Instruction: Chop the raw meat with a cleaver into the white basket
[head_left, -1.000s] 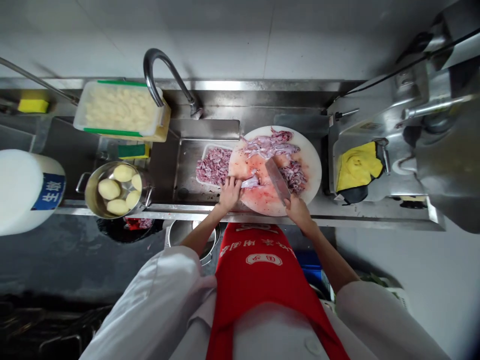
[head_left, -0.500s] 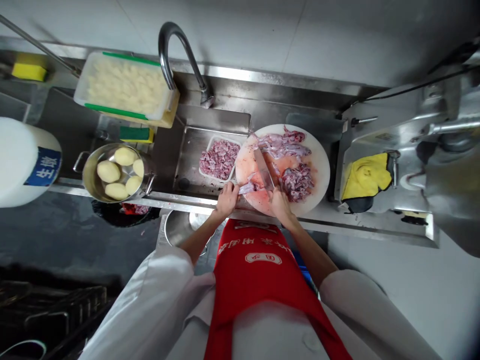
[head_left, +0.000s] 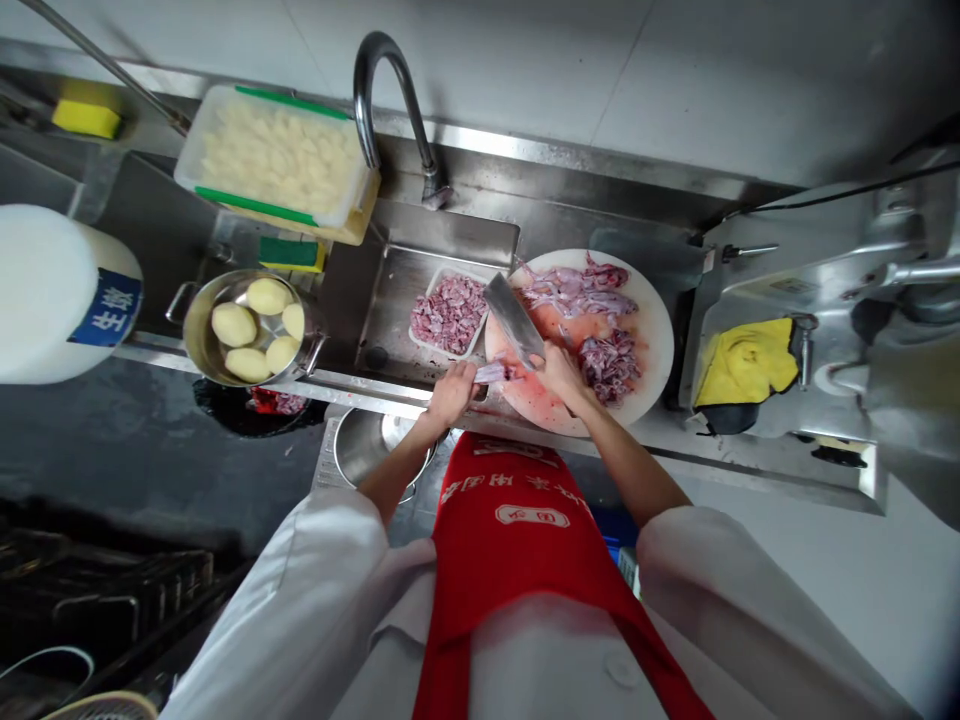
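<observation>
My right hand (head_left: 559, 374) grips a cleaver (head_left: 514, 318), its broad blade tilted over the left part of a round white cutting board (head_left: 654, 350). My left hand (head_left: 453, 393) is closed on the end of a pale piece of raw meat (head_left: 492, 373), perhaps a frog leg, at the board's near left edge. Whole skinned carcasses (head_left: 581, 290), which look like frogs, lie at the back of the board. A heap of chopped meat (head_left: 609, 366) sits to the right of my right hand. Left of the board, a white tub (head_left: 478, 346) holds cut meat pieces (head_left: 450, 313).
A steel pot (head_left: 196, 340) with peeled potatoes (head_left: 234, 324) stands left of the sink basin (head_left: 390, 290). Behind it are a green-edged plastic container (head_left: 196, 150), a sponge (head_left: 289, 253) and a curved faucet (head_left: 405, 90). At right, a yellow cloth (head_left: 746, 362) lies on metal equipment.
The cleaver has swung leftward, and its blade now shows more of its flat side. My left hand keeps hold of the pale meat. The whole view has shifted slightly.
</observation>
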